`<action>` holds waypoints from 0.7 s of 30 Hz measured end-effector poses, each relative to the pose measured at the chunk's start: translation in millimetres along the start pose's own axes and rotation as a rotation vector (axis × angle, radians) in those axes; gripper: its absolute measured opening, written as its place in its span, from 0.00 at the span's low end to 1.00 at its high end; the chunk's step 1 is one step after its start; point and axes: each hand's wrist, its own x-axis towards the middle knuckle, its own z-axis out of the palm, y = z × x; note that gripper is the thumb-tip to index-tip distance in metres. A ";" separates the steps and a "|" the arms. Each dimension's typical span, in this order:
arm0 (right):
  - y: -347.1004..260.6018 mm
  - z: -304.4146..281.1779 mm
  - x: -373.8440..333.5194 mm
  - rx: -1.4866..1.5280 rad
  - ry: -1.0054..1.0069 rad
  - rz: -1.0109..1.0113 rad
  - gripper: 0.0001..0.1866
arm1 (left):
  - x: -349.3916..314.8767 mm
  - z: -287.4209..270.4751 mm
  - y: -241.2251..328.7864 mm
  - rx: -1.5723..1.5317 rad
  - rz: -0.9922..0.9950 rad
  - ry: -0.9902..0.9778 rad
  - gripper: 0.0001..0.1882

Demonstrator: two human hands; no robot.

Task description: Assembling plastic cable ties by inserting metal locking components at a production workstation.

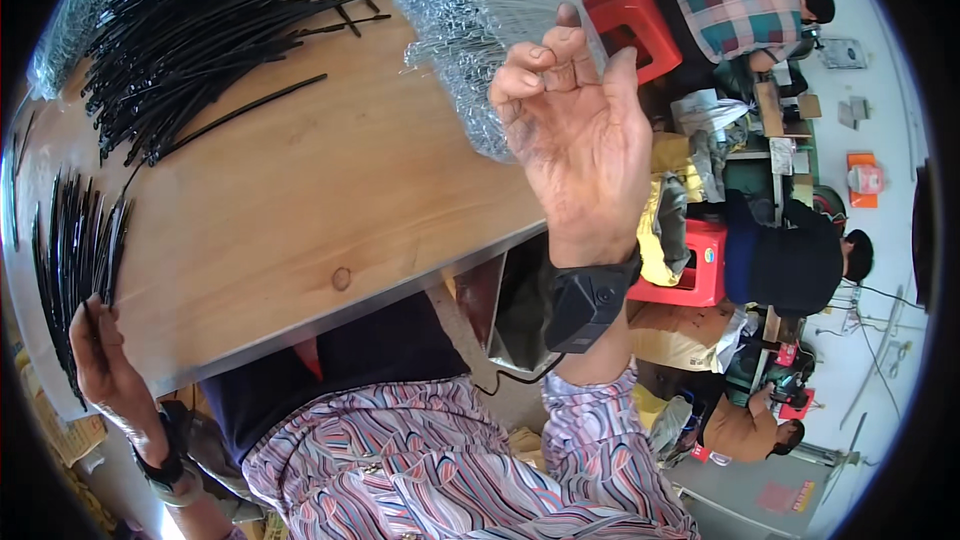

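Small bundle of black strips (80, 240), near the left end of the desk (330, 200): looks light, thin, stiff yet springy, probably slick judging by the shine, hardly fragile, but apt to fan out and slide apart under a loose pinch. Best taken around the middle, thumb and fingers closed about the whole bundle. Lies partly under the fingertips of the left hand (112, 370) and stretches away beyond them, seemingly touching near the closer end; cannot tell whether gripped or merely steadied. Right hand (590, 140) raised in front of the clear plastic bag (440, 15), palm up, fingers loosely curled, holding nothing, well apart from the bundle. Beyond, farther across the desk, larger pile of black strips (200, 50)
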 end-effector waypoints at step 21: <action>-38.7 -14.0 63.2 -0.064 0.247 -0.258 0.29 | 27.4 36.6 62.7 -1.831 -0.556 -0.480 0.15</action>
